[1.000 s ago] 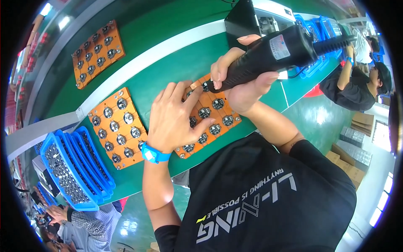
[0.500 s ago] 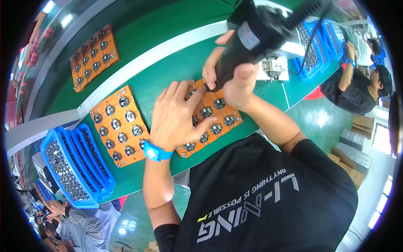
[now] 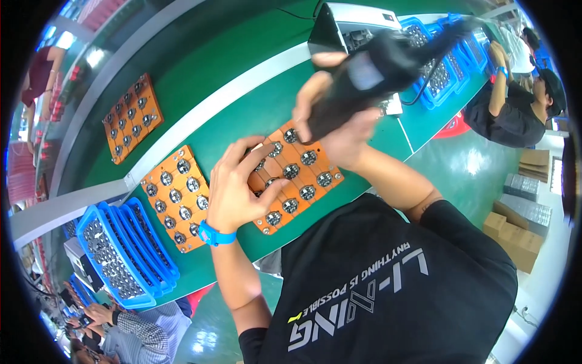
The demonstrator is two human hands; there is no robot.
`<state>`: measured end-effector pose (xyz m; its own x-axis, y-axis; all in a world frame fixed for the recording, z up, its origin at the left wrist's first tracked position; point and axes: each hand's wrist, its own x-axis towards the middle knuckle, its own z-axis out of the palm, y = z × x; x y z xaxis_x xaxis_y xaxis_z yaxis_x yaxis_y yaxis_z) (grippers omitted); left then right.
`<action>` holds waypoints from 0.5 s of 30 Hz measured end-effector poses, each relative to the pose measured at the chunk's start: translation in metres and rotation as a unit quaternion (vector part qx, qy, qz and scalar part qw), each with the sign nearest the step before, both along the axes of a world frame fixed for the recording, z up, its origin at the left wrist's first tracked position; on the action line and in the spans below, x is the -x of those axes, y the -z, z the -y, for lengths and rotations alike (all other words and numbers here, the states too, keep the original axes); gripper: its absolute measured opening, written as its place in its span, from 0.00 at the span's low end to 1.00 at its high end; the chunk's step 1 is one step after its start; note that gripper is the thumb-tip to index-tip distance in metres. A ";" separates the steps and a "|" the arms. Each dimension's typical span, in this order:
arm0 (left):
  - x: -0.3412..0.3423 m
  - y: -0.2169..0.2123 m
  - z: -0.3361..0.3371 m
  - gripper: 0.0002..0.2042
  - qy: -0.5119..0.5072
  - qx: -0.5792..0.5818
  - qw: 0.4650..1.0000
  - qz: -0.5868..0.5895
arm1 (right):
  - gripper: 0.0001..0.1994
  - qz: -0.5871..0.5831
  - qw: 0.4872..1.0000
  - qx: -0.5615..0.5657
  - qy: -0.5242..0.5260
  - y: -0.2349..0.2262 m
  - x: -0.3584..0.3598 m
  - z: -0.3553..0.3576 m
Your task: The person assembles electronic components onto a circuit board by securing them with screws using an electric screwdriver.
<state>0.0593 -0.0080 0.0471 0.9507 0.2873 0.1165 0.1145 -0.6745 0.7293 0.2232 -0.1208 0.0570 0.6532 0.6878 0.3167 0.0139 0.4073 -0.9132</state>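
Note:
My right hand [image 3: 351,136] is wrapped round a black electric screwdriver [image 3: 345,91], slightly blurred. The tool slants, its lower end over the upper part of an orange plate [image 3: 308,175]. Round silver-and-black parts sit in rows in that plate, with screws at its corners. My left hand [image 3: 233,188] lies over the plate's left side, fingers apart, holding nothing I can see; it hides some of the parts. A blue band circles my left wrist. Just left of it lies a second orange plate [image 3: 176,209] filled with similar parts. The screwdriver's tip cannot be made out.
Blue trays [image 3: 115,261] of small metal parts stand stacked at the left; more blue trays [image 3: 433,91] are at the far right. A metal rail [image 3: 224,91] crosses the green table, with a third orange plate [image 3: 134,121] beyond it. A co-worker [image 3: 506,115] sits at the right.
The screwdriver and my right hand have shifted slightly, with the tool blurred. My left hand has drawn back a little from the tool's end, showing more of the plate. The whole view has shifted slightly.

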 end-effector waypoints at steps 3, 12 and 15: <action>0.001 -0.001 0.002 0.22 -0.010 -0.005 1.000 0.004 | 0.55 -0.016 0.997 -0.015 0.071 -0.032 -0.020 0.023; 0.000 0.004 0.004 0.18 -0.011 -0.027 0.999 0.029 | 0.46 0.037 0.968 -0.094 0.228 -0.034 -0.075 0.074; 0.002 0.002 0.003 0.18 -0.013 -0.012 1.000 0.017 | 0.45 0.024 0.975 -0.058 0.213 -0.030 -0.070 0.073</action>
<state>0.0577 -0.0110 0.0448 0.9384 0.3086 0.1555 0.1079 -0.6892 0.7164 0.2929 -0.1941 0.0866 0.8543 0.3148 0.4135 0.2456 0.4566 -0.8551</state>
